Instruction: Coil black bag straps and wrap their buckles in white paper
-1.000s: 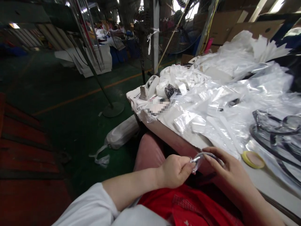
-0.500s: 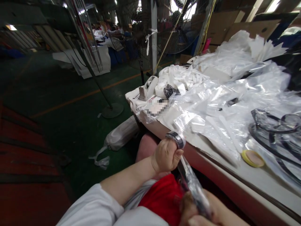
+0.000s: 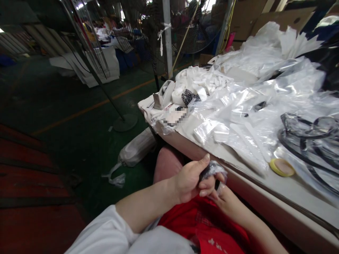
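Observation:
My left hand and my right hand are pressed together just below the table edge, over my red garment. Both are closed round a dark band wrapped in a clear plastic bag, bunched up between the fingers. My left thumb points up along the bundle. Most of my right hand's fingers are hidden behind my left hand.
The table holds a heap of clear plastic bags, black bands in plastic, a yellow tape roll, a tape dispenser and white pieces. A fan stand and a white sack are on the green floor.
The long bagged band that my hands held stretched out has been gathered into a small bundle. My left hand dropped and my right hand rose to meet it.

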`<state>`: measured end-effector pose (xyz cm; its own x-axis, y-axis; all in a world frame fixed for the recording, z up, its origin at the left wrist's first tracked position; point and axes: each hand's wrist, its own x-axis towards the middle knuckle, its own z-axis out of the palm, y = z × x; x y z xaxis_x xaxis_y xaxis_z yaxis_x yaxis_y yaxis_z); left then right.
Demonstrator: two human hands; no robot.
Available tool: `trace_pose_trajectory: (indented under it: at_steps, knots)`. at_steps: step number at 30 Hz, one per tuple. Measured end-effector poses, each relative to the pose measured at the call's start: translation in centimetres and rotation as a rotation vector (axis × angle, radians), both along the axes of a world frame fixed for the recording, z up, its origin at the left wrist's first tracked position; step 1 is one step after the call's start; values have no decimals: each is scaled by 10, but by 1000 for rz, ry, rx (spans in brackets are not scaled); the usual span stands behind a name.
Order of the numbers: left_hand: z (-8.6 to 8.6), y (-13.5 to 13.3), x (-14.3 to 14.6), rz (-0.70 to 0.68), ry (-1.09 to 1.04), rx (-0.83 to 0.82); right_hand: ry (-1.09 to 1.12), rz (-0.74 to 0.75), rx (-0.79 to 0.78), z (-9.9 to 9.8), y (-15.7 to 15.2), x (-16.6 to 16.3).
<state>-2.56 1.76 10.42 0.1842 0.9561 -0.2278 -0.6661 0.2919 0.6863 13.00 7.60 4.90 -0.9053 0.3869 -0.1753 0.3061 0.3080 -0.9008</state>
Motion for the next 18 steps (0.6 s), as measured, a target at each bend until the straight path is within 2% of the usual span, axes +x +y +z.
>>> trace_pose_trajectory:
  at_steps: [2, 3, 5, 6, 7, 9, 12, 14, 16, 18]
  knots:
    - [6, 3, -6, 241, 92, 98, -12, 90, -87, -1, -12, -5]
    - [7, 4, -10, 388, 203, 158, -14, 133, -117, 3, -17, -5]
    - [2, 6, -17, 618, 518, 259, -9, 179, -181, 18, -23, 4]
    - [-3, 6, -20, 658, 693, 296, -1, 163, -219, 28, -22, 11]
    - [-9, 6, -21, 629, 853, 330, 9, 117, -254, 37, -18, 20]
    - [-22, 3, -19, 439, 1081, 408, 24, -50, -272, 52, -2, 38]
    - [-32, -4, -8, 136, 1186, 488, -33, -312, -117, 58, 34, 53]
    - [-31, -7, 0, 4, 1063, 425, -52, -361, 21, 50, 52, 53]
    - [-25, -8, 4, -113, 763, 279, -9, -289, 75, 38, 57, 47]
    - [-19, -7, 3, -164, 433, 141, 23, -170, 52, 25, 53, 40]
